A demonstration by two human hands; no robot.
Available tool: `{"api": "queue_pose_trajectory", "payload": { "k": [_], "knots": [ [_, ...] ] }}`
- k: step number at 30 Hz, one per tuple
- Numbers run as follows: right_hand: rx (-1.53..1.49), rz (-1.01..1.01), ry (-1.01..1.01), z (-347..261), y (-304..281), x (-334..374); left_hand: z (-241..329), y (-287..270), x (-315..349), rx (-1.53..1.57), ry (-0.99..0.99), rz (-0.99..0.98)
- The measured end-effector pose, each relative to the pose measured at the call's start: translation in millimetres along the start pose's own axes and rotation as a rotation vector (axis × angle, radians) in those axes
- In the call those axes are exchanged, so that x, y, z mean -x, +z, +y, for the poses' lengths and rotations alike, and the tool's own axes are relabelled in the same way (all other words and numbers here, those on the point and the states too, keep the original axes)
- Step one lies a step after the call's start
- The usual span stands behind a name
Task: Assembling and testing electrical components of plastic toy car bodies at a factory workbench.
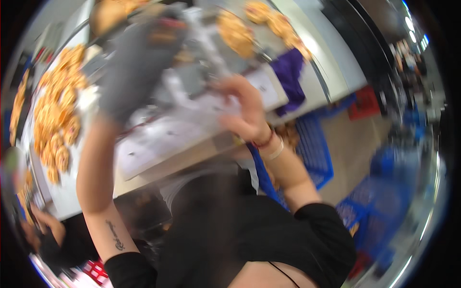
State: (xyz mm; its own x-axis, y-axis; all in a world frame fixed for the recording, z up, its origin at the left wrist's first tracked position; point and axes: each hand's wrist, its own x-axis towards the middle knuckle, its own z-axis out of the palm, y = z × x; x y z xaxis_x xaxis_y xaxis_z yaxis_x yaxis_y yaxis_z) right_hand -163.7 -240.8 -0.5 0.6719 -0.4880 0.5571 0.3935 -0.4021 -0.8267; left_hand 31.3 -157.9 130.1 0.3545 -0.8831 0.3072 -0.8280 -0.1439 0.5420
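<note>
My left hand [139, 67], in a grey glove, reaches over the white machine-like bench [158, 141] and is smeared by motion. By its fingertips is a blurred brown and reddish thing [168, 30]; whether the hand holds it, I cannot tell. My right hand [247, 108] is bare, with a red string and a pale band at the wrist. Its thumb and fingers are spread in a curve beside the bench's blurred metal parts [192, 79], with nothing visible between them. Left of my gloved hand lies a heap of yellow-orange, lumpy pieces [57, 105].
More yellow-orange pieces [235, 33] lie beyond the metal parts. A purple cloth [289, 79] hangs over the bench's right end. Blue plastic baskets [314, 149] stand below on the right, near a red crate [363, 103]. At lower left, another person's arm [50, 223] shows.
</note>
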Motion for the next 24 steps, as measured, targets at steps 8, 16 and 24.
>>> {"api": "queue_pose_trajectory", "payload": {
  "k": [8, 16, 24],
  "knots": [
    [-0.381, -0.073, 0.232, -8, -2, -17, 76, 84, 138, 0.372, 0.061, -0.779],
    [0.470, 0.054, -0.321, -29, -34, -17, 113, 109, 144, 0.184, 0.470, -0.933],
    [0.750, -0.035, 0.019, -10, -88, -3, -37, -23, 198, 0.298, -0.170, 0.504]
  ]
}}
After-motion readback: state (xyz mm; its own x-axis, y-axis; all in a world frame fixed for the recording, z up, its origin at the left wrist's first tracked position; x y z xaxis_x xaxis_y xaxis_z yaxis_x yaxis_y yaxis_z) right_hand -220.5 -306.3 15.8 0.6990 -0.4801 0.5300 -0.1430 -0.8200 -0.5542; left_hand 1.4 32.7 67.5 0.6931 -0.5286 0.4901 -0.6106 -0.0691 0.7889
